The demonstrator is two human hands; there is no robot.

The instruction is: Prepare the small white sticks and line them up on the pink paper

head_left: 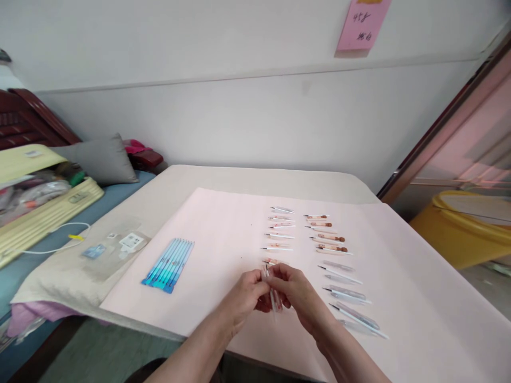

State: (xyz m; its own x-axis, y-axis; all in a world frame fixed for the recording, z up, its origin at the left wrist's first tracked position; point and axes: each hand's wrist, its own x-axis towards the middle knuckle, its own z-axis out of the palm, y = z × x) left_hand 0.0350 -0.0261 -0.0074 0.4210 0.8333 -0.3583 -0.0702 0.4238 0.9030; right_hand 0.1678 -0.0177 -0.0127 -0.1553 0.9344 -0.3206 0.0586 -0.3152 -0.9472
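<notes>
Over the near middle of the table, both hands are closed in pinches on a slim pen [273,299] with a clear, pinkish barrel. My left hand [252,287] grips it from the left, and my right hand [290,283] from the right. A thin, dark-tipped part pokes up between the fingertips; fingers cover much of the rest. Just beyond lies a column of pen parts [277,248], white refills with dark tips beside reddish-patterned barrels. To the right are brown-topped pen parts [329,238], and nearer me grey, clear-barrelled pen parts [346,294] with white refills.
Several blue pens [170,266] lie side by side at left on the pale pink sheet [223,229] covering the table. Clear plastic packaging [120,244] rests farther left. Beyond are an open yellow box [51,191] and a grey pillow [98,159]. A yellow bin [463,229] stands right.
</notes>
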